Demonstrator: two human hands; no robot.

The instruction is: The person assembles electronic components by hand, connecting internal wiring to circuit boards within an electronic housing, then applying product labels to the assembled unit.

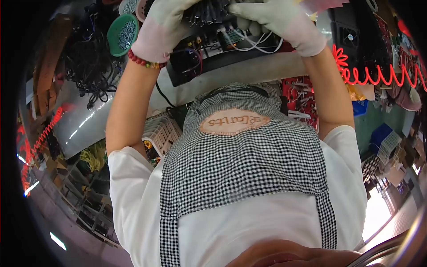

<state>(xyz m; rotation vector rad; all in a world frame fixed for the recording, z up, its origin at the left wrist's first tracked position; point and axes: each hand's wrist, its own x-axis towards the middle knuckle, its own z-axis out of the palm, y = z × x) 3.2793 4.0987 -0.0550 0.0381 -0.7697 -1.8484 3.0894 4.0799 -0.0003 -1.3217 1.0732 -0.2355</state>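
Note:
Both my hands wear pale gloves and reach to the top edge of the head view. A black ribbed part (208, 12) lies between them, its upper side cut off by the edge. My left hand (165, 27) closes on its left side, though its fingertips are mostly hidden. On the other side my right hand (284, 21) has curled fingers, with the thumb against the part. Just below is an open black casing (213, 63) with coloured wires and small components inside. White cables (255, 43) loop out of it beneath my right hand.
A green bowl of small metal screws (122, 34) stands left of my left hand, near a heap of black cables (91, 62). Red coiled hose (378, 76) stretches across the right. A black case with a fan (350, 36) stands at the right. Below the metal bench (89, 122) sits a white basket (162, 132).

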